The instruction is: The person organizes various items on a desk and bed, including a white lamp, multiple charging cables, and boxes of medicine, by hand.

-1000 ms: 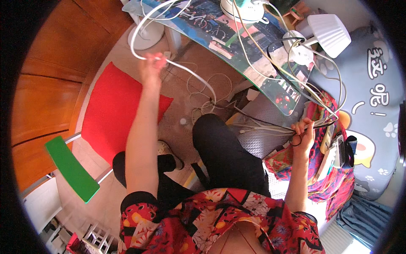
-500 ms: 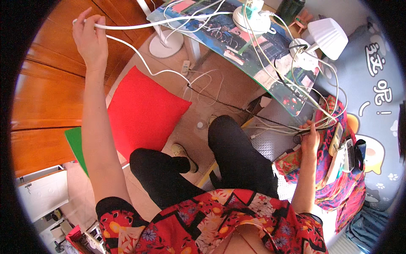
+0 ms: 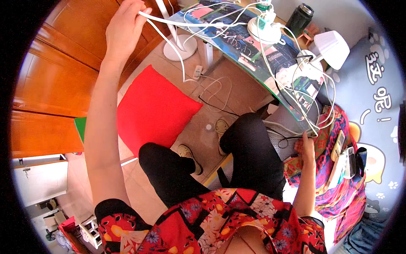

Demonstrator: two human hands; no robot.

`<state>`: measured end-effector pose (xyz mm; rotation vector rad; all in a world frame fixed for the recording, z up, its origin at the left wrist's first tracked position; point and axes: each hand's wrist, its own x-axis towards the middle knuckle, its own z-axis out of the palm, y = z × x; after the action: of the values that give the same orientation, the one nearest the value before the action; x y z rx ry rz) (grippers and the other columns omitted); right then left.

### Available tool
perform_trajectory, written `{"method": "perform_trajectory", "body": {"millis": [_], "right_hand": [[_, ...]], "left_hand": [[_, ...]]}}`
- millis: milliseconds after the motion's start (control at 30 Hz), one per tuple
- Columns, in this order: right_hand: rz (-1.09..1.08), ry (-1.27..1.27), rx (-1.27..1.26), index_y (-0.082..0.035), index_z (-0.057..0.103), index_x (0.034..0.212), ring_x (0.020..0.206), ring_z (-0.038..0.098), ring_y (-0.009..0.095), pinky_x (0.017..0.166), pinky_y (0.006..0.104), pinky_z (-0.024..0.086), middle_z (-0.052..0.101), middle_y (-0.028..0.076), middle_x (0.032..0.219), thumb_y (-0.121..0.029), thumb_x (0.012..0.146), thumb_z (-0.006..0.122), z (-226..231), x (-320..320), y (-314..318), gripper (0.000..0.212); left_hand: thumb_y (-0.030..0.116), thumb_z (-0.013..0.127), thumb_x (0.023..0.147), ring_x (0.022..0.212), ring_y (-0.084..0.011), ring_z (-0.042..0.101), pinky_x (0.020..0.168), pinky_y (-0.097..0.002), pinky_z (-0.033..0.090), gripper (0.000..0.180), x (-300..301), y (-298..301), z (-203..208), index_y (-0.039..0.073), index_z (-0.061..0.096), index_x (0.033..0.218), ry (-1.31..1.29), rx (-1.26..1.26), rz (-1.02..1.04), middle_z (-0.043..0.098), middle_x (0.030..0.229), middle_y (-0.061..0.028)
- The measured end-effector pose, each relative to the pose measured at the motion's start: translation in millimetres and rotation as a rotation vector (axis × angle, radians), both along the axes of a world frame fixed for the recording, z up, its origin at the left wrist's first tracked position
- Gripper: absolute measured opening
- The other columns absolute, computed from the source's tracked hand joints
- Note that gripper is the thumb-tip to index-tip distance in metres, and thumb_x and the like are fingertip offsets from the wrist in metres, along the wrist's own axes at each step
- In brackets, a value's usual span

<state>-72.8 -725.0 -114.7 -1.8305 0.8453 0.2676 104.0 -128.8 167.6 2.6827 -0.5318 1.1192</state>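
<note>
My left hand point(image 3: 124, 31) is raised at the upper left, its fingers closed around a white cable point(image 3: 186, 23). One length of that cable runs right, over the desk, toward a round white power socket point(image 3: 265, 34). Another length hangs from the hand above the floor. At the desk's right corner, my right hand point(image 3: 308, 148) is closed around a bunch of white cables point(image 3: 312, 129). A black cable point(image 3: 292, 137) lies beside that hand. Several tangled cables loop across the desktop near a white lamp point(image 3: 332, 51).
The desk point(image 3: 237, 42) has a patterned top and carries a dark bottle point(image 3: 300, 19). A red cushion point(image 3: 156, 112) lies on the floor below a white round stand base point(image 3: 180, 47). At right, phones point(image 3: 349, 163) rest on a patterned cloth point(image 3: 292, 169). Wooden cabinets point(image 3: 63, 80) stand left.
My left hand has moved up and to the right, bringing the white cable along. Its lower length now hangs closer to the stand. My right hand stays by the desk corner; the view has shifted slightly.
</note>
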Motion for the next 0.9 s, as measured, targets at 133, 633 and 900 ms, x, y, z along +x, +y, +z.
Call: {"method": "perform_trajectory", "body": {"millis": [133,633,900], "right_hand": [[0.242,0.0,-0.102,0.001,0.057,0.071,0.045,0.056,0.015,0.04,0.0262,0.045,0.056,0.009,0.054,-0.032,0.088,0.051,76,-15,78,0.038],[1.335,0.21,-0.632,-0.006,0.065,0.096,0.095,0.062,0.034,0.075,0.0433,0.051,0.064,0.02,0.096,-0.022,0.083,0.058,-82,92,221,0.022],[1.25,-0.357,-0.894,-0.014,0.067,0.095,0.086,0.061,0.029,0.071,0.0423,0.05,0.063,0.013,0.088,-0.014,0.076,0.056,28,71,224,0.022]], "left_hand": [[0.028,0.051,0.092,0.095,-0.0238,0.056,0.082,-0.0306,0.044,0.024,-14,5,2,0.004,0.055,0.092,-0.028,-0.013,-0.003,0.057,0.109,-0.0063],[0.004,0.057,0.083,0.075,-0.0215,0.05,0.068,-0.0286,0.041,0.009,-11,-4,15,-0.001,0.05,0.084,-0.073,-0.237,-0.205,0.048,0.081,-0.0105],[0.028,0.054,0.09,0.089,-0.0233,0.058,0.079,-0.0305,0.044,0.026,-10,25,-14,0.003,0.058,0.097,0.084,-0.189,-0.009,0.059,0.097,-0.0083]]}}
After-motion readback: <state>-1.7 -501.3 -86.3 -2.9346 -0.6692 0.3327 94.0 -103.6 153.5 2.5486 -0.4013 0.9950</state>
